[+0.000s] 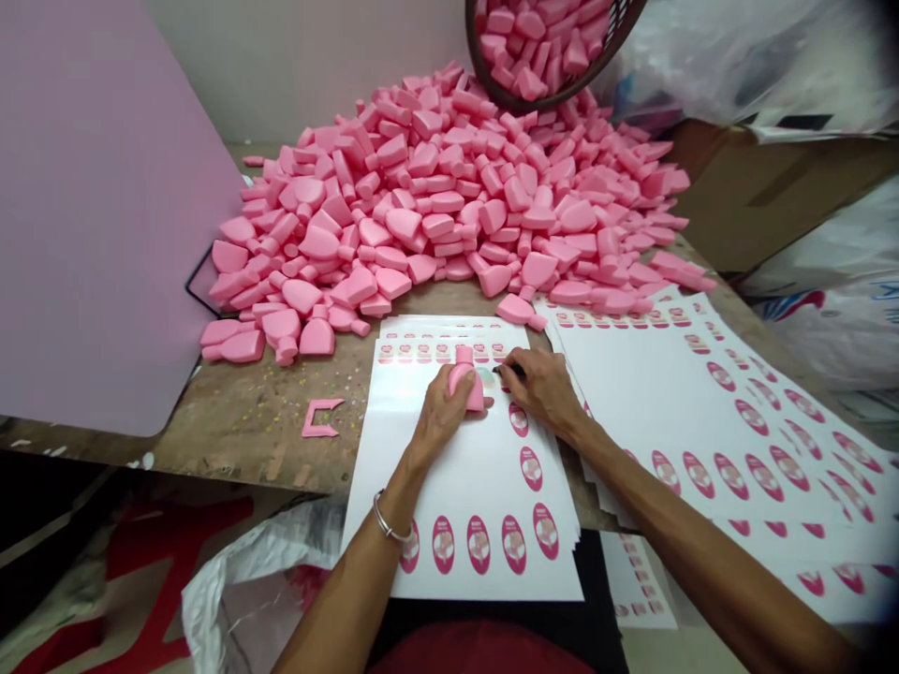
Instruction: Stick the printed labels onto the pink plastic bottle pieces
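Observation:
My left hand [441, 407] is closed around a small pink bottle [464, 388], neck pointing away from me, above a white sticker sheet [449, 459]. Close on its right, my right hand [544, 388] is closed with a small dark tool [516, 371] pinched between the fingers; its exact kind is too small to tell. Between the tool's tip and the bottle shows a pale label [486, 378]; whether it touches the tip I cannot tell. Pink oval stickers [478, 545] line the sheet's near edge and right side, and smaller labels [424, 352] run across its far edge.
A large heap of pink bottles [435, 206] covers the back of the table, below a tipped brown basket [484, 80]. More sticker sheets [632, 393] lie on the right. At left are a pink panel [105, 234] and a pink bracket-shaped piece [309, 418]. A plastic bag [239, 562] hangs below.

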The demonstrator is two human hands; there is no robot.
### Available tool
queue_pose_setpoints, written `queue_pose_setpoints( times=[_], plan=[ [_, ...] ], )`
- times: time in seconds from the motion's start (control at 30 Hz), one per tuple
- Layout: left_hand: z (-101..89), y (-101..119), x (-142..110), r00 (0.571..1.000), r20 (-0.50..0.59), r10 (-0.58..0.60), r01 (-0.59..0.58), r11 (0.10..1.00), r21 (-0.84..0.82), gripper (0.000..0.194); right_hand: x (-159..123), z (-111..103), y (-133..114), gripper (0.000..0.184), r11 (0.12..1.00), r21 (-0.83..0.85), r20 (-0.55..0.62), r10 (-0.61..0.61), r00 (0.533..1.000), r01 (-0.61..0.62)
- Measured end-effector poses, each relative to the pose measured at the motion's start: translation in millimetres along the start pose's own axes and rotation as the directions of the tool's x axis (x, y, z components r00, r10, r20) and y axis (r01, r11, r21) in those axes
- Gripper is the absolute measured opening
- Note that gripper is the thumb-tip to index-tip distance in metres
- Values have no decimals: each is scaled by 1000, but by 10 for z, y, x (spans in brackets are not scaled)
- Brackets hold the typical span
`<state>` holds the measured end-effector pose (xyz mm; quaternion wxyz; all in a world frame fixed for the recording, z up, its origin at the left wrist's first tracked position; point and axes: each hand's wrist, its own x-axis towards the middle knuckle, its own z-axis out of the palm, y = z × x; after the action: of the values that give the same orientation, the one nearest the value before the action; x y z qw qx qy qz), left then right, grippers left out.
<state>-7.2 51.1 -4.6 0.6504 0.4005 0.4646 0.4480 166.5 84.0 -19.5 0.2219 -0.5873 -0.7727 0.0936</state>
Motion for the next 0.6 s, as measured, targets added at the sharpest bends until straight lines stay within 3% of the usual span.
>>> queue_pose_setpoints(
  times=[0.3, 0.6],
  plan=[
    [18, 36, -15, 1000, -17, -11, 11, 1000, 1, 41, 7, -24, -18, 17, 994, 104, -14, -19, 1000, 20],
    [12, 34, -13, 1000, -13, -22, 22, 1000, 3, 41, -16, -10, -18, 14, 999, 50, -19, 13, 1000, -12]
  ],
)
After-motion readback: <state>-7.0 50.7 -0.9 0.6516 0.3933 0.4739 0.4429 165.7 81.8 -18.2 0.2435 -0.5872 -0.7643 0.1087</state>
